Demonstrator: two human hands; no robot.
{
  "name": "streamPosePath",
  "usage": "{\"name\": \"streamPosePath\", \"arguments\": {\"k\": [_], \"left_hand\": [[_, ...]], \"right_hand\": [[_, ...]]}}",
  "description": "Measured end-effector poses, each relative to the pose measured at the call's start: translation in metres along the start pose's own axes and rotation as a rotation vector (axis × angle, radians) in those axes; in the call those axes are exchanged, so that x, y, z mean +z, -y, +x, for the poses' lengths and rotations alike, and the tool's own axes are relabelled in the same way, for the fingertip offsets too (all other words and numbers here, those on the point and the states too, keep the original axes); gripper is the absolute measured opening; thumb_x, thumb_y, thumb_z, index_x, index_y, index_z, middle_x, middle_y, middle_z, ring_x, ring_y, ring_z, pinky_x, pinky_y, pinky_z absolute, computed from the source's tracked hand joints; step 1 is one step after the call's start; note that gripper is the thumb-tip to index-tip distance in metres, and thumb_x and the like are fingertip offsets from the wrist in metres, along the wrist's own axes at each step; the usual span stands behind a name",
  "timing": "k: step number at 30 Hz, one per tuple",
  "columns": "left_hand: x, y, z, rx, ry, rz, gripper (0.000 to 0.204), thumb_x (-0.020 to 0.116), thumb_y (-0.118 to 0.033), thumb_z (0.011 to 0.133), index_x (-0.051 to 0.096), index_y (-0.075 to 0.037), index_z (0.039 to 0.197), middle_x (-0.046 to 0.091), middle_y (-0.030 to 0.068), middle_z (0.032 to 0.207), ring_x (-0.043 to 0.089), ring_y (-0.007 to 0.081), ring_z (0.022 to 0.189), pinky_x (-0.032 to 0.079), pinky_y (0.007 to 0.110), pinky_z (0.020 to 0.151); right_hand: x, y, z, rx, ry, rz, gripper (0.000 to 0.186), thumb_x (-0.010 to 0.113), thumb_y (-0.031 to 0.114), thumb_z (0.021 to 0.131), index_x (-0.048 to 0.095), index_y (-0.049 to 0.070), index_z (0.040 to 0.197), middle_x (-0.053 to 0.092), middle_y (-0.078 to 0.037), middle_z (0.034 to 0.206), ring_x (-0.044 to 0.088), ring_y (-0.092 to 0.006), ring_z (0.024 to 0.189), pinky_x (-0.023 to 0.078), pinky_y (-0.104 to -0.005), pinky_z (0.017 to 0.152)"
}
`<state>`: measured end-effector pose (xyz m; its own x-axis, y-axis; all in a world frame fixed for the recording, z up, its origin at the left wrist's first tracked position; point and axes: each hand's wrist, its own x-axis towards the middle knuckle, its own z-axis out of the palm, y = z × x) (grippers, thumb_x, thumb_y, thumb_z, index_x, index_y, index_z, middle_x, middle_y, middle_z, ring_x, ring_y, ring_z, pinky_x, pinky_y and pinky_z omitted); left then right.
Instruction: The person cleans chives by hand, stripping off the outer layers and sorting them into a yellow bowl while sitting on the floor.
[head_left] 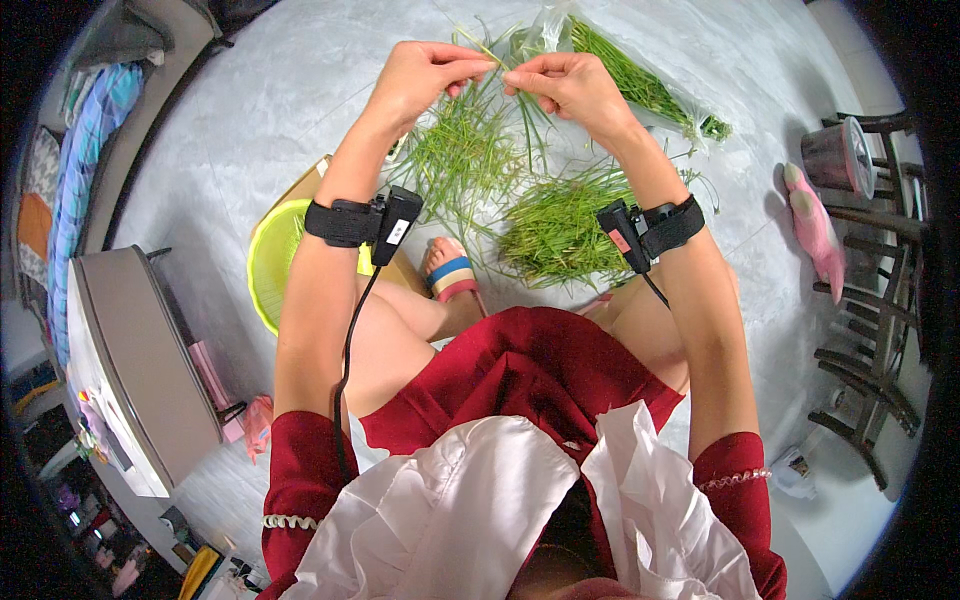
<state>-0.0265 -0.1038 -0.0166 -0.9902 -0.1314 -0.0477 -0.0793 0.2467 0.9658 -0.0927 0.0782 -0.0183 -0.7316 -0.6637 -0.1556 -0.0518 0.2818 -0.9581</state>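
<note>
My left hand [440, 70] pinches a thin pale green stalk [489, 52] at the top of the view. My right hand [550, 82] pinches it too, just right of my left, its fingers curled. Loose green stalks [455, 155] are spread on the grey floor below my hands. A denser pile of green stalks [555, 228] lies nearer me on the right. A clear plastic bag [675, 105] with a long bunch of greens lies beyond my right hand.
A yellow-green basket [265, 270] and cardboard [297, 190] sit by my left forearm. A grey cabinet [140, 360] stands at left. A tub [840, 158], dark chairs [870, 300] and a pink bag [815, 230] are at right. My sandalled foot [450, 270] rests between my forearms.
</note>
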Motion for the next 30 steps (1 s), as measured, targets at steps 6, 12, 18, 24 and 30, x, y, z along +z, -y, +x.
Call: {"name": "streamPosePath", "arguments": {"k": [6, 12, 18, 24, 30], "left_hand": [[-0.022, 0.012, 0.004, -0.015, -0.227, 0.016, 0.020, 0.063, -0.015, 0.075, 0.065, -0.001, 0.089, 0.057, -0.0002, 0.067, 0.043, 0.0051, 0.057, 0.036, 0.018, 0.052], [-0.034, 0.027, 0.003, -0.038, -0.267, 0.186, 0.024, 0.063, -0.017, 0.076, 0.064, -0.002, 0.094, 0.062, 0.0026, 0.080, 0.047, 0.0045, 0.063, 0.037, 0.020, 0.055], [-0.005, 0.001, 0.001, 0.042, -0.097, -0.102, 0.029, 0.068, -0.019, 0.072, 0.064, -0.001, 0.093, 0.062, 0.0054, 0.087, 0.054, 0.0104, 0.080, 0.039, 0.022, 0.073], [0.000, -0.006, -0.004, -0.002, -0.107, -0.191, 0.023, 0.067, -0.020, 0.072, 0.066, -0.002, 0.086, 0.062, 0.0040, 0.083, 0.053, 0.0098, 0.079, 0.038, 0.022, 0.073], [-0.007, -0.001, -0.004, 0.019, -0.142, -0.134, 0.022, 0.066, -0.021, 0.072, 0.067, -0.002, 0.084, 0.061, 0.0007, 0.077, 0.047, 0.0056, 0.068, 0.035, 0.020, 0.062]], "right_hand": [[-0.001, -0.006, 0.003, -0.054, -0.061, 0.041, 0.019, 0.068, 0.025, 0.072, 0.067, 0.006, 0.075, 0.053, 0.004, 0.054, 0.041, -0.0019, 0.045, 0.030, -0.0172, 0.040], [-0.005, 0.004, -0.003, -0.003, -0.013, 0.053, 0.018, 0.068, 0.024, 0.072, 0.067, 0.006, 0.075, 0.053, 0.004, 0.055, 0.041, -0.0020, 0.046, 0.030, -0.0173, 0.041], [-0.003, -0.003, -0.001, -0.051, 0.014, 0.060, 0.020, 0.064, 0.025, 0.076, 0.066, 0.006, 0.079, 0.059, 0.002, 0.066, 0.040, -0.0013, 0.049, 0.030, -0.0164, 0.042], [0.007, 0.008, -0.001, -0.051, 0.046, 0.111, 0.022, 0.062, 0.026, 0.078, 0.066, 0.005, 0.084, 0.062, 0.000, 0.072, 0.039, -0.0004, 0.050, 0.029, -0.0158, 0.042], [0.009, 0.002, 0.002, -0.093, -0.049, 0.108, 0.021, 0.065, 0.027, 0.074, 0.067, 0.007, 0.077, 0.061, 0.002, 0.067, 0.047, -0.0038, 0.049, 0.035, -0.0182, 0.044]]}}
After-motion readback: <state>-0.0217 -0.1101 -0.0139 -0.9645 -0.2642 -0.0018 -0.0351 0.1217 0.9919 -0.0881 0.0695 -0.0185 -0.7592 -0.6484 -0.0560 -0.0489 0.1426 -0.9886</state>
